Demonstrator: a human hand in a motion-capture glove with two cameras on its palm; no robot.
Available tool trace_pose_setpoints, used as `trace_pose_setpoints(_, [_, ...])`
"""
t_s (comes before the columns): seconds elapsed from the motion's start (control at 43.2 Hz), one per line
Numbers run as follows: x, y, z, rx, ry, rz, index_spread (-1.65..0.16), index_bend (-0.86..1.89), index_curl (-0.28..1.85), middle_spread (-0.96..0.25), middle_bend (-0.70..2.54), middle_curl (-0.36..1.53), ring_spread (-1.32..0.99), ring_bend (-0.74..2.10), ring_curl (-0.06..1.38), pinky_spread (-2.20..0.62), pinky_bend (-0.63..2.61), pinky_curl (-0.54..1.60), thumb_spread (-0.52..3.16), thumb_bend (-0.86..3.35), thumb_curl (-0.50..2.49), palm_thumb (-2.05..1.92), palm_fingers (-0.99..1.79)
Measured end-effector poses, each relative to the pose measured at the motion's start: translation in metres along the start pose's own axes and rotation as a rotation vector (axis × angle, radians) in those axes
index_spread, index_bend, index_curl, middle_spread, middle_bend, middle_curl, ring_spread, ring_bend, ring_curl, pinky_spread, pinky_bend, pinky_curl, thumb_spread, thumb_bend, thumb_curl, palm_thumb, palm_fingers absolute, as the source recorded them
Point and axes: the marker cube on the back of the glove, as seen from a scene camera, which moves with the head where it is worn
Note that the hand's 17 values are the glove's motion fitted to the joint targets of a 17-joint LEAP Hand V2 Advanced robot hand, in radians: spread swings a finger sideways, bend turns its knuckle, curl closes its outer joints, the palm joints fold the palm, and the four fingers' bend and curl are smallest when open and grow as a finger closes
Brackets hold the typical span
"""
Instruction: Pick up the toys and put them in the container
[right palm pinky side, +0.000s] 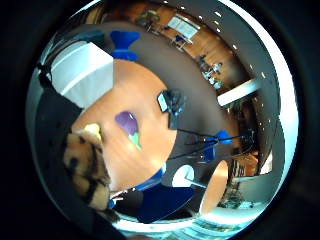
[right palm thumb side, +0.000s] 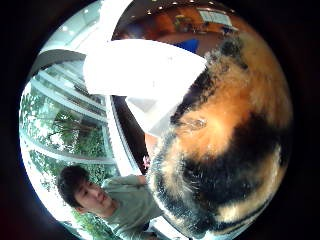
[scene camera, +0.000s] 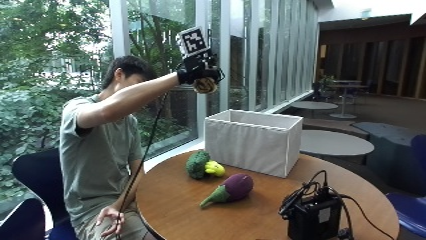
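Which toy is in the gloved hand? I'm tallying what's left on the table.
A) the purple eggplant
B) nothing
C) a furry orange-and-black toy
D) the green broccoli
C: the gloved right hand, raised above the white container, grips a furry orange-and-black toy.

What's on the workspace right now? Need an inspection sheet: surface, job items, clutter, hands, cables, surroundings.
Surface: round wooden table.
Job's things: white fabric container at the table's window side, open top. Purple eggplant toy lying mid-table. Green broccoli toy and small yellow toy touching, beside the container. Tan-and-black furry toy held high in the air, short of the container.
Clutter: black electronics box at the near table edge.
Hands: gloved right hand raised, gripping the furry toy; bare hand in the lap.
Cables: black cables on the box; one hangs from the raised arm.
Surroundings: windows, blue chairs, other tables.
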Motion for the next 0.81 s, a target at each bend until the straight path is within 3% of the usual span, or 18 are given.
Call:
trace_pose_setpoints(0.417, [-0.119, -0.094, 0.024, 0.162, 0.055, -0.182, -0.27, 0.98, 0.75, -0.24, 1.00, 0.81, -0.37, 1.24, 0.64, -0.38, 0.80, 0.46, 0.30, 0.18, 0.86, 0.65, 1.08])
trace_pose_setpoints(0.533, [-0.143, -0.115, 0.047, 0.137, 0.090, -0.160, -0.26, 0.98, 0.77, -0.23, 1.02, 0.83, -0.36, 1.25, 0.65, -0.39, 0.81, 0.47, 0.23, 0.18, 0.89, 0.65, 1.08])
trace_pose_setpoints(0.626, [-0.154, -0.136, 0.067, 0.082, 0.087, 0.013, -0.25, 0.99, 0.80, -0.22, 1.03, 0.83, -0.36, 1.25, 0.66, -0.39, 0.82, 0.48, 0.19, 0.18, 0.91, 0.64, 1.08])
trace_pose_setpoints(0.718, [-0.167, -0.143, 0.084, 0.023, 0.096, -0.148, -0.26, 0.94, 0.81, -0.23, 1.01, 0.84, -0.36, 1.24, 0.66, -0.40, 0.84, 0.49, 0.19, 0.16, 0.92, 0.62, 1.00])
trace_pose_setpoints(0.811, [-0.173, -0.150, 0.098, -0.013, 0.140, -0.153, -0.26, 0.87, 0.83, -0.24, 0.96, 0.83, -0.37, 1.23, 0.67, -0.40, 0.89, 0.50, 0.23, 0.13, 0.93, 0.58, 0.88])
